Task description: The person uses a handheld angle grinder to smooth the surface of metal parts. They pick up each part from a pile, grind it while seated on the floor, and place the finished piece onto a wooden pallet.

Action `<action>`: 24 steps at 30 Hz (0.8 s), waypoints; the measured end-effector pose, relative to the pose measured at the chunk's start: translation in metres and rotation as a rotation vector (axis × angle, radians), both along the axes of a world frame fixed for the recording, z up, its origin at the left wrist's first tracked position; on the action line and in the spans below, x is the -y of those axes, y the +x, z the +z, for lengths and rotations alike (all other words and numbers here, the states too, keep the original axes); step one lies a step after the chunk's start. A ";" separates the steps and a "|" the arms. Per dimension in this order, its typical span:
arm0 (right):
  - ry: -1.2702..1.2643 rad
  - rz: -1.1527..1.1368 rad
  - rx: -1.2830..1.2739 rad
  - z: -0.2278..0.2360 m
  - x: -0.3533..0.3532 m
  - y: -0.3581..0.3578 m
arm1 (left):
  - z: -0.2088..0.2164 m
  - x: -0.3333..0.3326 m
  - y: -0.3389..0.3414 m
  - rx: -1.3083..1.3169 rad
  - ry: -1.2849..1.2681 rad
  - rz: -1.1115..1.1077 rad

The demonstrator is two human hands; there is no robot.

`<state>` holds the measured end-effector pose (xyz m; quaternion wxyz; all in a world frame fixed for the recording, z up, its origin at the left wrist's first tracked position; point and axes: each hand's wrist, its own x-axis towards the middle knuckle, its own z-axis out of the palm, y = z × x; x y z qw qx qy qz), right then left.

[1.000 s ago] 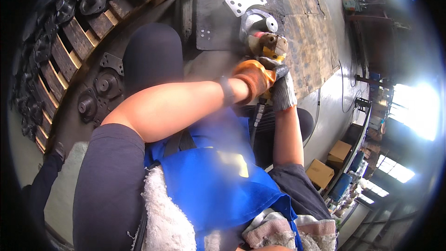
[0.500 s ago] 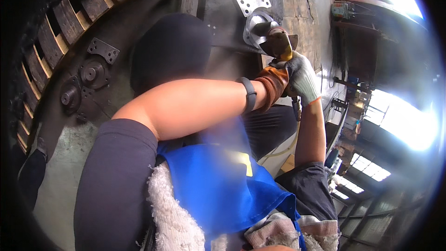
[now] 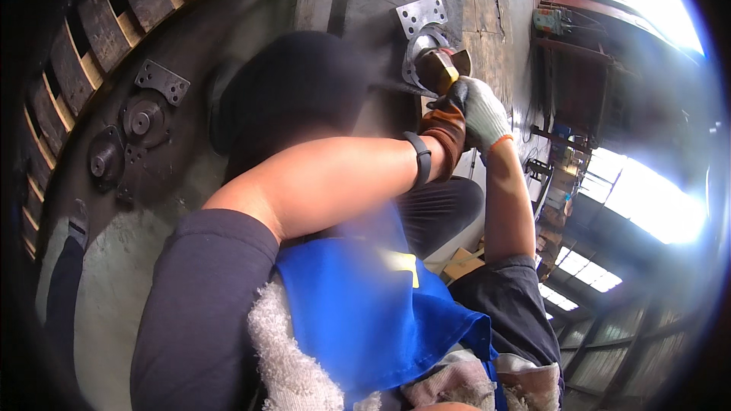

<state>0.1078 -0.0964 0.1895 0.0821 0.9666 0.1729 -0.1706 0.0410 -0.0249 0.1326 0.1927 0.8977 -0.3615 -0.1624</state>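
Both my hands are closed round an angle grinder [image 3: 437,70] with a metal guard and a yellow part near its head. My left hand [image 3: 446,128], in an orange-brown glove with dark fingers, and my right hand [image 3: 485,112], in a white knit glove, sit close together on its body, most of which they hide. The grinder's head overlaps a round, flanged metal part [image 3: 412,55]; whether the disc touches it I cannot tell. Right beyond that part lies a flat metal plate with holes [image 3: 421,15], on a dark work surface [image 3: 373,0].
At left, more round metal parts [image 3: 144,119] and a drilled plate [image 3: 162,82] rest on a dark surface. Wooden pallet slats [image 3: 80,53] lie at the far left. Wooden boards [image 3: 487,23] run beside the work surface. A cardboard box [image 3: 462,263] is below my right forearm.
The grinder and both hands have moved slightly left, so its head covers more of the round part. The whole view has also shifted a little.
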 end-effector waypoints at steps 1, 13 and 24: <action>-0.028 -0.009 -0.055 -0.001 0.000 0.004 | -0.001 0.001 -0.001 -0.005 -0.008 0.010; -0.023 -0.018 0.057 0.001 0.009 -0.012 | -0.007 0.013 -0.012 -0.055 -0.135 0.132; 1.310 -0.830 -0.166 0.072 0.079 -0.058 | 0.007 0.033 0.000 -1.128 -1.751 0.047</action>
